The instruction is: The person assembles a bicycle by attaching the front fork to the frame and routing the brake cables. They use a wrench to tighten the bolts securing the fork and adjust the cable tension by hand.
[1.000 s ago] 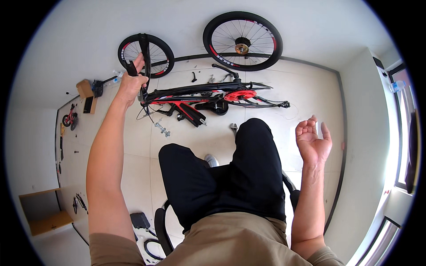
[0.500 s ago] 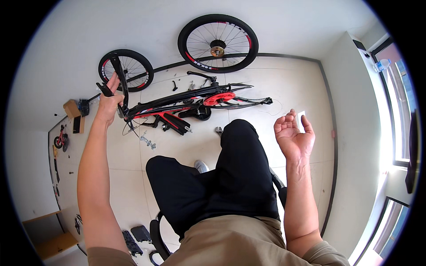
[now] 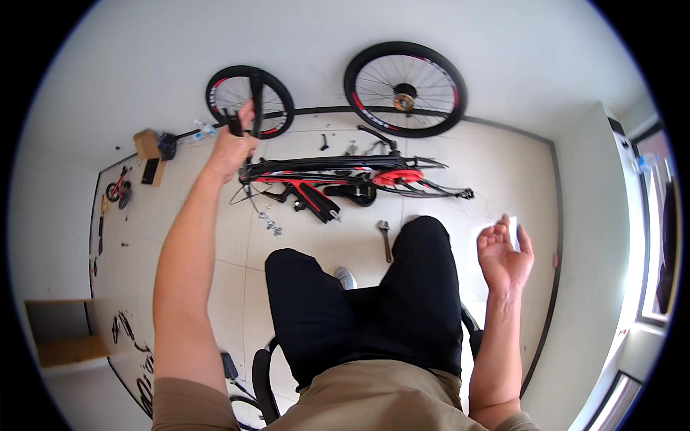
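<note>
In front of me a black and red bicycle frame (image 3: 316,167) lies across the view, with a red chainring (image 3: 397,177) at its right end. At its left end a black two-legged fork (image 3: 256,97) points up and away. My left hand (image 3: 233,152) is closed round the fork near the frame's head, partly blurred; some fingers are hidden. Off to the right, my right hand (image 3: 505,260) is raised, palm up, with fingers loosely curled and apart, holding nothing. A black saddle (image 3: 352,192) lies just this side of the frame.
Two wheels lean on the far wall: a left one (image 3: 215,85) and a right one (image 3: 461,90). An adjustable wrench (image 3: 386,241) lies near my knee. Small metal parts (image 3: 271,225) lie on the floor. A cardboard box (image 3: 147,144) and a small red bike (image 3: 117,188) are at left.
The whole view has shifted, so the wheels and frame appear farther right and slightly lower. The wrench shows more fully beside my knee. My left hand still holds the fork; my right stays open.
</note>
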Demonstrator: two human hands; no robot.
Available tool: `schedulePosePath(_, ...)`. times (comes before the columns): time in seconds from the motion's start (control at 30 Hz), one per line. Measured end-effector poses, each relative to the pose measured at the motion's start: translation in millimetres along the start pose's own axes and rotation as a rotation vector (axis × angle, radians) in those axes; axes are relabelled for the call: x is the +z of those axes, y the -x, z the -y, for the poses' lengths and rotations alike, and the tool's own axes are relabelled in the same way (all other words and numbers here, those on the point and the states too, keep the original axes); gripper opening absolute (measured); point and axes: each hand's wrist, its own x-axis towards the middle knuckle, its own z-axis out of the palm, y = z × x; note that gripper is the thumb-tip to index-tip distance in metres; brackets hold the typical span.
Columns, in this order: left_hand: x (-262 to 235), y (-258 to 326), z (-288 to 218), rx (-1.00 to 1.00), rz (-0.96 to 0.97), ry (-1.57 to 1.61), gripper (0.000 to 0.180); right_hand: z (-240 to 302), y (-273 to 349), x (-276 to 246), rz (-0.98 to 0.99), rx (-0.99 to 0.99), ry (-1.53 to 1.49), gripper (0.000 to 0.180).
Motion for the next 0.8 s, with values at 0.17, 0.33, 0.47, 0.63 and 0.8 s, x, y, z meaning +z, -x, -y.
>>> schedulePosePath(0.17, 5, 6, -11, 0.021, -0.059, -0.042, 0.080, -21, 4, 4, 0.146, -0.117, 0.531, 0.029)
schedulePosePath(0.33, 19, 2, 9, 0.127, -0.159, -0.016, 0.079, -109, 3, 53, 0.421, -0.330, 1.290, 0.059)
schedulePosePath(0.47, 23, 14, 33, 0.194, -0.368, 0.079, 0.086, -217, -1, 119, 0.925, -0.408, 1.657, 0.088)
schedulePosePath(0.63, 57, 57, 48, 0.227, -0.704, -0.312, 0.105, -325, -40, 169, 0.948, -0.575, 1.696, 0.120)
schedulePosePath(0.8, 76, 107, 128, -0.030, -0.854, -0.270, 0.092, -370, -66, 164, 0.958, -0.623, 1.301, 0.099)
